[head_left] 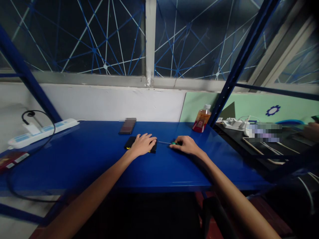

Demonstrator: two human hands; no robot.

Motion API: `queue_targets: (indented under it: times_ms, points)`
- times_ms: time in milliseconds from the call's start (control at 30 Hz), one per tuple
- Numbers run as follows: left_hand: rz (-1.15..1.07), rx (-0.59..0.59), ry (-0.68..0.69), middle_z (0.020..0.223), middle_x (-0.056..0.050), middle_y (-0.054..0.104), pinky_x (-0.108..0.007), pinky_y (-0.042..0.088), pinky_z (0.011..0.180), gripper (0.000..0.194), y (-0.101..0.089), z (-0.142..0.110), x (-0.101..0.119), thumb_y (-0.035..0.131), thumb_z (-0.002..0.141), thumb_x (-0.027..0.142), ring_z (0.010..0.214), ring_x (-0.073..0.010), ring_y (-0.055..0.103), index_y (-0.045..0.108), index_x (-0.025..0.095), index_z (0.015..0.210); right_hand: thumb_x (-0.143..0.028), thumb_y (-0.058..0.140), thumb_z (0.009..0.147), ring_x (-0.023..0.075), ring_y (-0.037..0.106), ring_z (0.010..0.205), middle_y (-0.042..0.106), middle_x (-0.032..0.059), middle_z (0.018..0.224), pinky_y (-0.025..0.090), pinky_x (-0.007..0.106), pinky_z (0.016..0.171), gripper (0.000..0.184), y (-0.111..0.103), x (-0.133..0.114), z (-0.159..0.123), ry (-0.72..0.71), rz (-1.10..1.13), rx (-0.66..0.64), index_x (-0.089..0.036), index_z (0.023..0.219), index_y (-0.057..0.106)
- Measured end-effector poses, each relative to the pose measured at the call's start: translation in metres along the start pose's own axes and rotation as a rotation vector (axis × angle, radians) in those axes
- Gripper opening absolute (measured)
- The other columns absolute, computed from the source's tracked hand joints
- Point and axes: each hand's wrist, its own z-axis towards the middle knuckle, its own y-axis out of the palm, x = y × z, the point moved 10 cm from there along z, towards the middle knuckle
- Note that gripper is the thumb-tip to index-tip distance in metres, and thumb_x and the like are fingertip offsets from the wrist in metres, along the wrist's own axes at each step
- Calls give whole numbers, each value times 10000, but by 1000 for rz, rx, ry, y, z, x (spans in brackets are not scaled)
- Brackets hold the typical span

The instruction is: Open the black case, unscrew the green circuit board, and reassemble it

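Observation:
A flat black case (pixel 128 143) with yellow markings along its near edge lies on the blue table. My left hand (pixel 142 144) rests on top of it, fingers laid out flat and slightly apart, covering much of it. To the right, my right hand (pixel 187 145) is closed around the green handle of a screwdriver (pixel 164 142) held low over the tabletop. Its thin metal shaft points left, with the tip close to the case's right edge; whether they touch, I cannot tell.
A dark phone (pixel 128 126) lies behind the case. A drink bottle (pixel 202 118) stands at the back right beside a blue frame post. At left are a white power strip (pixel 45 132), a black cable and a red box (pixel 12 160). Another person's hand (pixel 311 131) shows far right.

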Motion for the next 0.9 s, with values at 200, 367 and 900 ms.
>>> queue_targets:
  times_ms: [200,367,900]
  points:
    - [0,1,7,1412,-44,480,-518,284,1034,509,-1,1,0,178,980,490,1320,-305,377,527,311,1304,-584,612,768,146,526,602,646,19,713,254,245,532,376,3,-5,0,-76,-94,6,-211,809,617]
    - [4,1,6,1411,-42,481,-515,297,1029,522,-1,0,1,161,981,492,1318,-297,380,515,306,1316,-562,548,826,151,526,593,634,19,683,236,251,527,355,3,-12,-2,-96,-169,30,-209,829,588]
    - [0,44,11,1384,-41,511,-516,332,1005,504,-2,1,0,181,983,488,1297,-300,409,547,309,1279,-510,643,776,150,562,643,657,10,751,289,239,543,311,-1,-5,0,-117,-123,51,-209,847,609]
